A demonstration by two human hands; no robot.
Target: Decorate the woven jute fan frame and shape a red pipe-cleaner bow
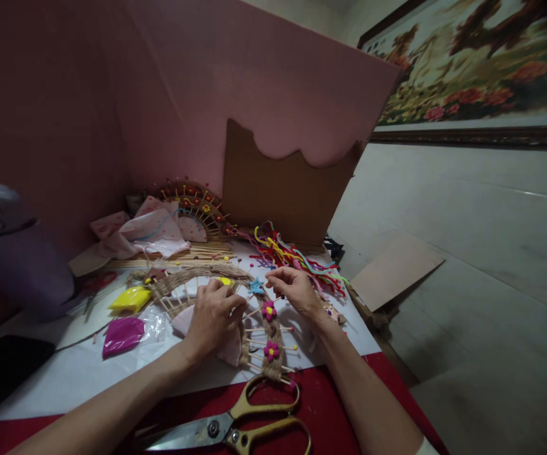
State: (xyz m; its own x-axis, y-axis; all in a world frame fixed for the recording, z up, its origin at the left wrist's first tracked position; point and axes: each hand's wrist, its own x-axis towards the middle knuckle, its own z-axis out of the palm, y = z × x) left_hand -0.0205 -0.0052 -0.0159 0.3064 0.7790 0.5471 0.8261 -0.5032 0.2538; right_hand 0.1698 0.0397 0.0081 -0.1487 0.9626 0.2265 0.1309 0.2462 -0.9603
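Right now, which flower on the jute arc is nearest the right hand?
The blue flower, just beside the right hand; both pink flowers sit lower down the jute arc.

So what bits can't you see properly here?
Head view, four things:
What the right hand pinches: too small.
Twine-wrapped arch of wooden sticks: partly under the left hand.
Gold-handled steel scissors: cut by the bottom edge.
Flat black object: cut by the left edge, too dark.
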